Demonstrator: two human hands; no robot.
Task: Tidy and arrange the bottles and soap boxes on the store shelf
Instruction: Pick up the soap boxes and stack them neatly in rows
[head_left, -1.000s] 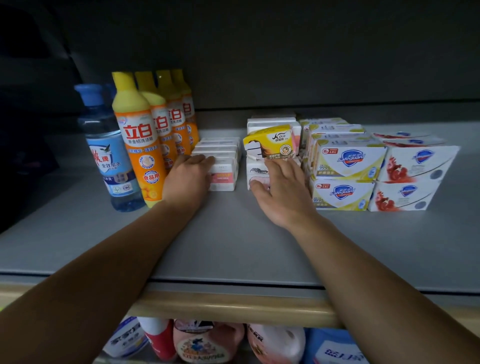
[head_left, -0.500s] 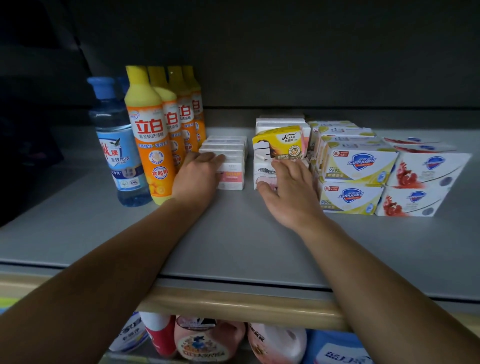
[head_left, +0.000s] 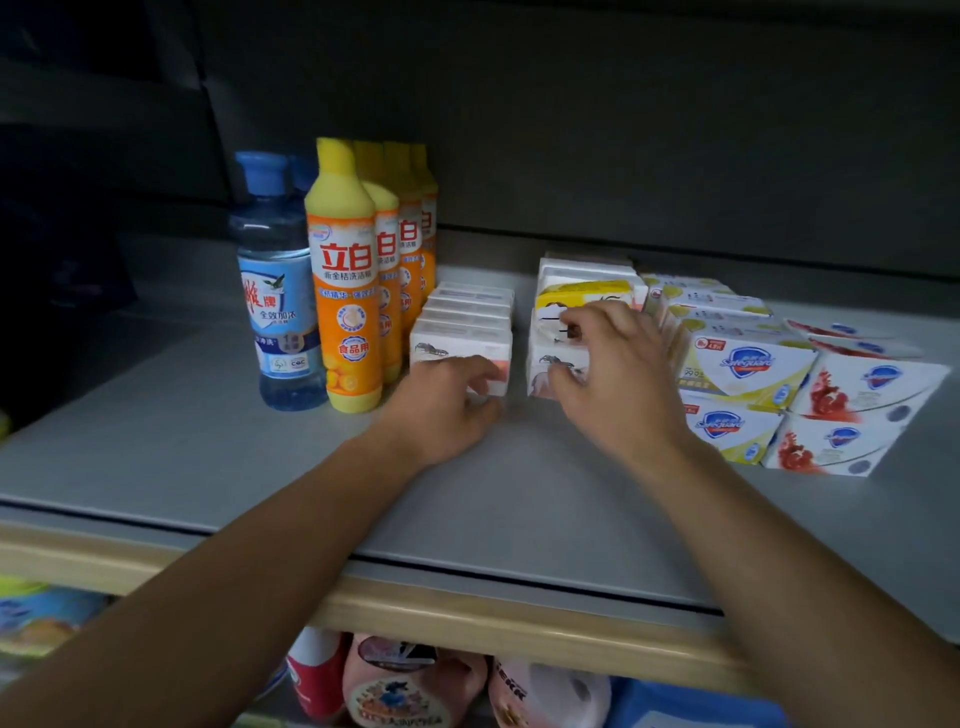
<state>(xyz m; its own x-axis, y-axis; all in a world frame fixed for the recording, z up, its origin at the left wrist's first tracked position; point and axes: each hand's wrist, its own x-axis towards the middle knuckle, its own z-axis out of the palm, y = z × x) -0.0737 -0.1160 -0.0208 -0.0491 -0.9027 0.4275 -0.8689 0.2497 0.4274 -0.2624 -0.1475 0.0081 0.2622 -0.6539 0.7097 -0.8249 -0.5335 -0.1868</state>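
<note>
Currently, left to right: blue bottle (head_left: 275, 291) and the row of orange bottles (head_left: 345, 291) stand upright on the shelf (head_left: 208, 452), well left of both hands and untouched. Left hand (head_left: 441, 410) sits at the front of the left soap-box row (head_left: 462, 327), fingers curled against the front box; looks like a narrow grip on its near face, but motion blur hides whether it actually pinches or just presses. That row's long axis runs straight back, away from the grip. Right hand (head_left: 618, 374) is on the middle soap stack (head_left: 558, 358), thumb low on the front face, fingers curled over the tilted yellow box (head_left: 587, 293) on top. Holding, narrow grip. Safeguard boxes (head_left: 743, 364) sit just right of that hand, touching the stack or nearly so.

Judgement: the yellow box is the odd one out, directly under the right fingers, so the right hand is nearer. The gap between the two rows lies between the hands.
</note>
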